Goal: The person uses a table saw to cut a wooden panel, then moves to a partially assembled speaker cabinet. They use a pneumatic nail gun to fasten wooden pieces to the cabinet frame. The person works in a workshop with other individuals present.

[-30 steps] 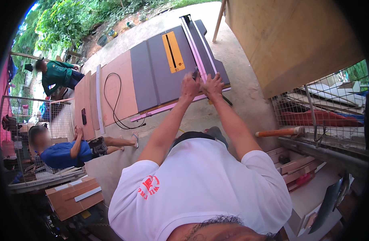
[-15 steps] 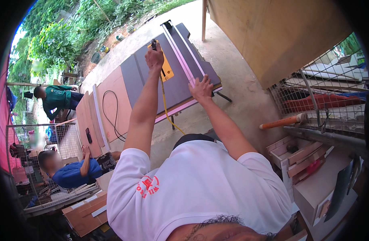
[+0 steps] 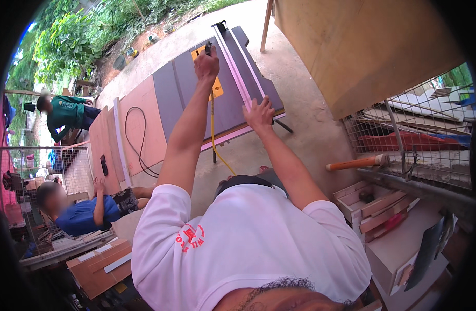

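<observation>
A table saw (image 3: 181,106) with a grey top stands before me, a yellow insert plate (image 3: 218,89) set in its surface. Over that plate, my left hand (image 3: 207,66) is closed around a black air blow gun (image 3: 208,48). A yellow hose (image 3: 213,122) hangs below this hand and runs back toward me. My right hand (image 3: 259,113) grips the near end of the silver rip fence (image 3: 231,61), which lies across the saw top to the right of the plate. Its fingers curl over the fence end, partly hidden from view.
Left of the saw, a wooden panel (image 3: 144,122) carries a black cable (image 3: 127,124). One person in blue (image 3: 90,213) and another in green (image 3: 67,115) are beside the boards. A large plywood sheet (image 3: 346,46), wire mesh (image 3: 419,119) and an orange pipe (image 3: 352,163) are at right.
My left hand has shifted slightly toward the fence and nearer me, still holding the blow gun. My right hand stays on the fence. The whole view has swung a little.
</observation>
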A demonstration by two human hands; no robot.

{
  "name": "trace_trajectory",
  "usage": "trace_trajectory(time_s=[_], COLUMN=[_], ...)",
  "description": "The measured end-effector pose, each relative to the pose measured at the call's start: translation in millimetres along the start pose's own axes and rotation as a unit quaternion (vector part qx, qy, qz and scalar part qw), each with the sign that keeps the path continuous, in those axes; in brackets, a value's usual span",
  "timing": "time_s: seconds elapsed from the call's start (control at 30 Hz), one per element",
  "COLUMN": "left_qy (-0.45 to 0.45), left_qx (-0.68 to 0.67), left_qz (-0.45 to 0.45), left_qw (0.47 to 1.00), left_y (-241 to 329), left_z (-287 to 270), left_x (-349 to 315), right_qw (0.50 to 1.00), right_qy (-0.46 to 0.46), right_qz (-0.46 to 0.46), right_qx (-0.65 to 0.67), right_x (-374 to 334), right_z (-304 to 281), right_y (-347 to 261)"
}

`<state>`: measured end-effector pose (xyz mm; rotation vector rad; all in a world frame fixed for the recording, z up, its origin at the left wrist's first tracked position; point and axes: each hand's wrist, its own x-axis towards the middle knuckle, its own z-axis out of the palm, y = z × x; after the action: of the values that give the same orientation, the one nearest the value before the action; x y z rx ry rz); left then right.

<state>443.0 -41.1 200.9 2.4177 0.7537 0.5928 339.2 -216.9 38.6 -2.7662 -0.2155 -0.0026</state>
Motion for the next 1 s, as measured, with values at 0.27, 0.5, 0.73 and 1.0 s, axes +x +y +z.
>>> trace_trajectory(time_s=[0.27, 0.5, 0.73, 1.0], left_qy=[-0.077, 0.038, -0.007, -0.061], left_qx=[-0.040, -0.034, -0.010, -0.021], left_qz=[-0.022, -0.103, -0.133, -0.153], left_qw=[0.996, 0.993, 0.991, 0.986], left_y=[-77.5, -144.8, -151.0, -161.7], left_z=[2.9, -27.4, -40.3, -34.6], left_x=[-123.9, -128.0, -138.8, -125.5], right_qw=[1.000, 1.000, 1.000, 0.997], right_qy=[0.008, 0.001, 0.000, -0.080], right_qz=[-0.013, -0.021, -0.018, -0.014], right_qx=[-0.002, -0.003, -0.022, 0.008], right_x=[0.8, 1.8, 2.0, 3.6], right_z=[-1.4, 0.8, -1.1, -7.5], right_y=[-0.3, -0.2, -1.8, 0.7])
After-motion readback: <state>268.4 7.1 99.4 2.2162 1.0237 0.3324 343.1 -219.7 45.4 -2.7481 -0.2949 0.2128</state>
